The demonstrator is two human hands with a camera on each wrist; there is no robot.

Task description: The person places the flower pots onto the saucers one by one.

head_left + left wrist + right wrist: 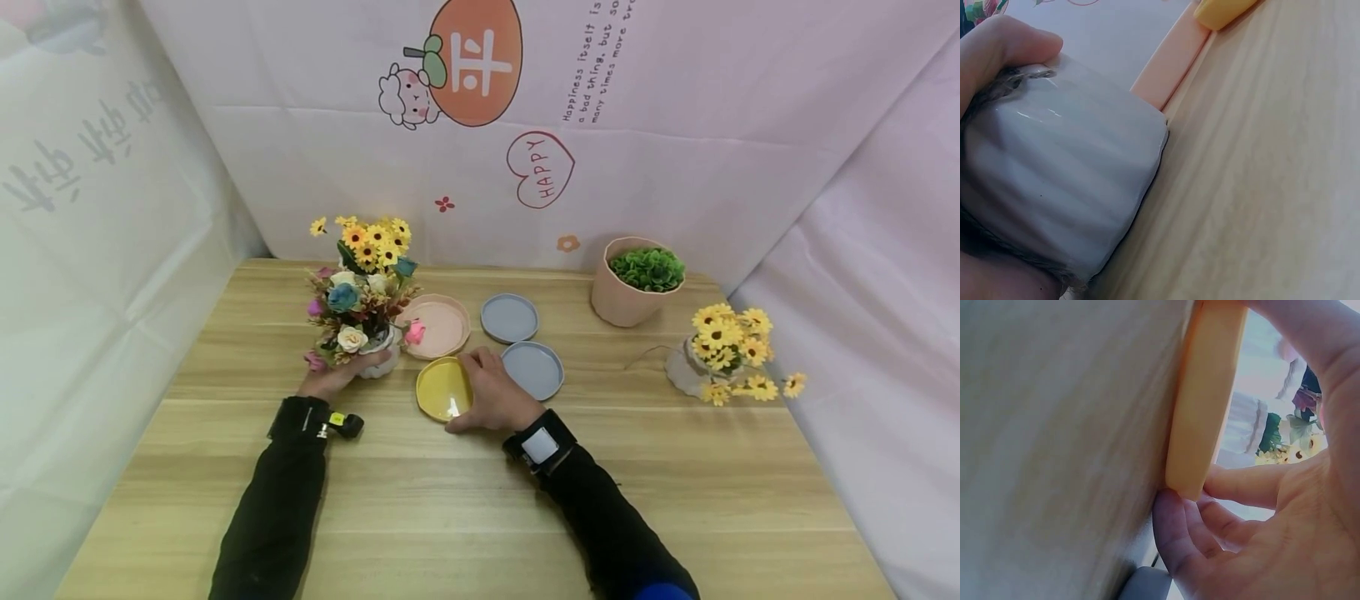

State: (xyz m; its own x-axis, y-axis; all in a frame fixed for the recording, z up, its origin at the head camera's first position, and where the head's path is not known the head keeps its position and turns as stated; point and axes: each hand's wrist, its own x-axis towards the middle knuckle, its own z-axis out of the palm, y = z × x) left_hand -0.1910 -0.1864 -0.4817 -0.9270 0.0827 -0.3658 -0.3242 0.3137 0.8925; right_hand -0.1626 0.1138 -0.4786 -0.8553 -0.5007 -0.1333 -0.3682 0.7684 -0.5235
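My left hand (333,382) grips a white ceramic flowerpot (1066,162) with a cord round its rim. Mixed artificial flowers (348,300) in blue, cream and pink fill that pot, with yellow daisies rising behind them. On the other side, my right hand (498,398) holds a small yellow saucer (438,387) by its edge, thumb at the near side and fingers at the far side. Seen from the right wrist, the saucer's side wall (1204,400) stays close to the tabletop, fingertips right at its rim. A pink saucer (441,321) lies just behind the yellow one, beside the flowerpot.
Two blue-grey saucers lie right of the pink one, a farther one (510,317) and a nearer one (536,371) beside my right hand. A pink pot (621,296) with green foliage stands at the back right. Yellow daisies (723,333) lean from a white pot (681,372) at the right.
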